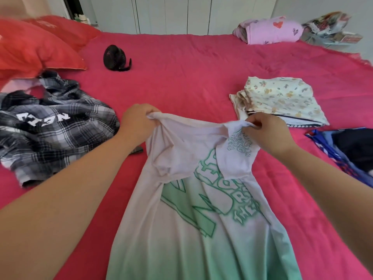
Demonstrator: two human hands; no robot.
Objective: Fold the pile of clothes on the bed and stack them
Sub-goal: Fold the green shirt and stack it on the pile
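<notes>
A white T-shirt with green print and a green-fading hem [193, 219] stretches from the bed's near edge toward the middle. My left hand [139, 122] grips its far left corner, bunched in the fist. My right hand [266, 132] pinches the far right corner, where a sleeve is folded over the print. A crumpled black-and-white plaid shirt [52, 128] lies unfolded to the left. A folded stack topped by a floral cloth [282, 100] sits to the right.
The pink bedspread [181, 77] covers the bed. Red pillows [36, 43] lie at the far left, a small black fan [115, 57] near them. A pink folded garment [270, 31] sits at the far right corner, blue clothing [347, 152] at the right edge.
</notes>
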